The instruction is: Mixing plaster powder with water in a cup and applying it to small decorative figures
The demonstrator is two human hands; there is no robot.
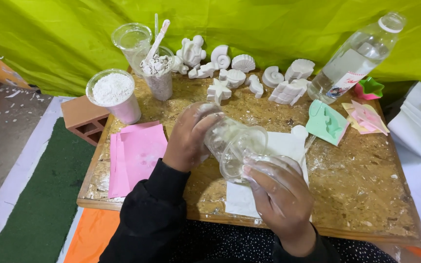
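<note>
The work surface is a chipboard tabletop (pixel 366 195), rough, speckled and dusted with white powder. Above its centre, two clear plastic cups (pixel 237 146) are held tilted on their sides, mouths facing each other, walls smeared white.

The left hand (pixel 187 139) wraps around the base of the upper cup, fingers curled closed on it. The right hand (pixel 281 190) grips the lower cup from the near side, fingers bent around its wall. Both hands are powder-coated.

Beneath the cups lies a white paper sheet (pixel 242 199). Left of the cups lie pink sheets (pixel 137 156), flat and matte. At the tabletop's far edge stand white plaster casts (pixel 249 73) shaped as shells, a star and a turtle. At its far-left corner stands a cup of white powder (pixel 113 92); at its far-right corner, a clear plastic bottle (pixel 356 56), tilted.
</note>
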